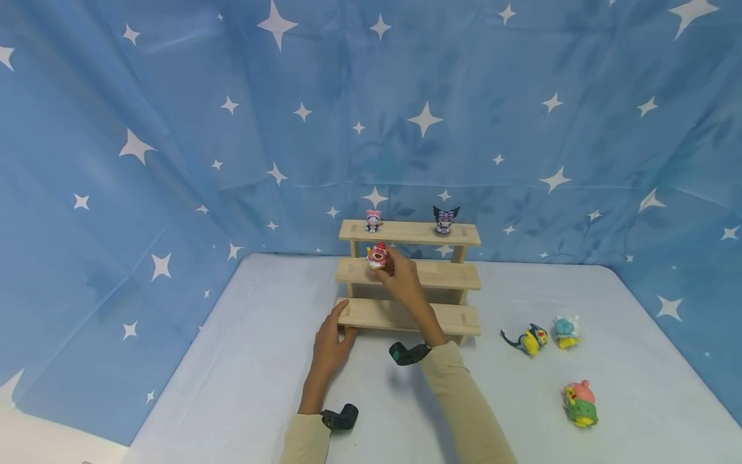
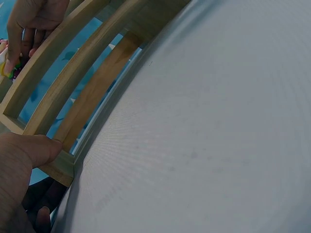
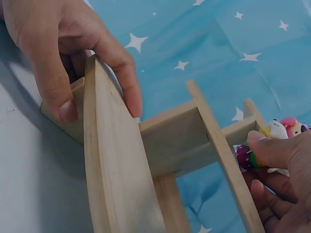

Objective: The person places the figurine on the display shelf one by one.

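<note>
A wooden three-tier display stand [image 1: 406, 312] stands on the white table. My left hand [image 1: 332, 348] grips the left end of its bottom tier, with the thumb [image 2: 46, 148] at the front edge and the fingers over the top. My right hand [image 1: 404, 278] pinches a small red and pink toy figurine [image 1: 377, 256] between thumb and fingers, at the left part of the middle tier. In the right wrist view the figurine [image 3: 277, 133] shows a pink head and a green and purple base, close by the stand's upright.
On the top tier sit a pink and blue figurine [image 1: 373, 222] at left and a black and purple figurine [image 1: 444, 221] at right. To the right on the table lie a blue and yellow figurine [image 1: 530, 339], a white and teal one [image 1: 566, 331] and a pink and green one [image 1: 581, 404]. A starry blue curtain [image 1: 324, 148] hangs behind.
</note>
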